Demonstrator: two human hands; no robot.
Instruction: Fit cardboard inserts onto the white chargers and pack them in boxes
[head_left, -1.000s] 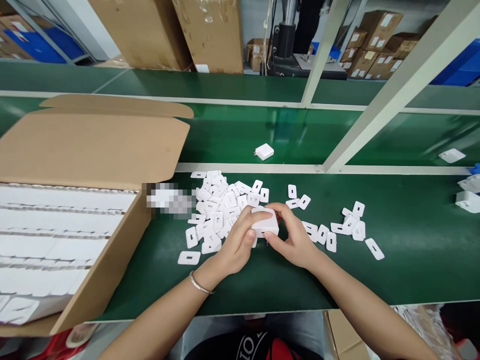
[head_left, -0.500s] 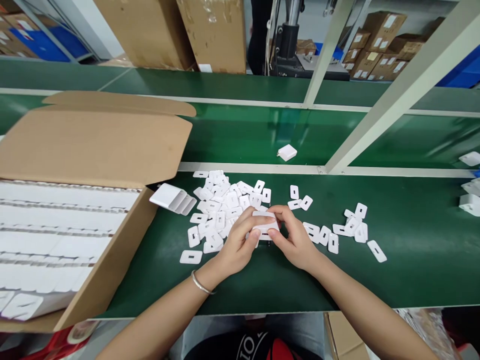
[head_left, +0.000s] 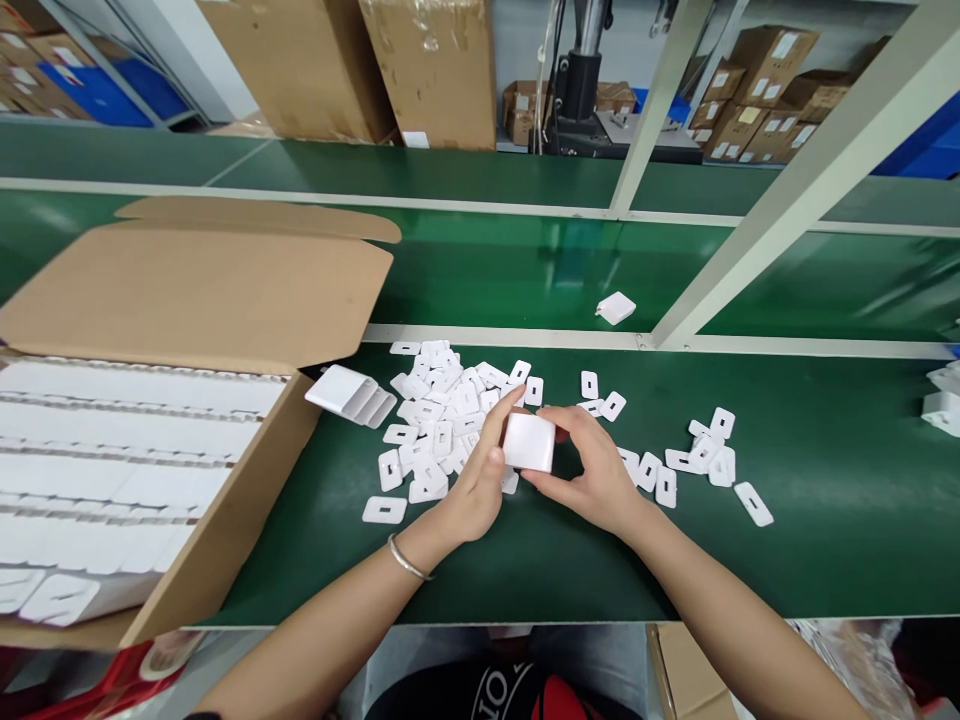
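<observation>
Above the bench, my right hand (head_left: 596, 475) holds a white charger housing (head_left: 529, 442) by its right end, the thumb below and the fingers above. My left hand (head_left: 478, 490) is at the housing's left side, its fingers stretched out flat against or close to that side; the exact contact is hidden. The housing's broad smooth face is turned up toward me. Behind my left hand spreads a pile of small white slotted plates (head_left: 442, 415). More slotted plates (head_left: 705, 450) lie in a loose group on the right.
An open carton (head_left: 247, 500) with rows of white pieces stands at left. A stack of white sleeves (head_left: 351, 395) rests beside it. Beyond the bench's pale rail, a white charger (head_left: 616, 308) lies on the green belt (head_left: 480, 270). A slanted metal post (head_left: 780, 190) rises at right.
The housing has turned so its broad face shows. My left fingers have gone from curled round it to straight at its side. The charger on the belt has shifted right.
</observation>
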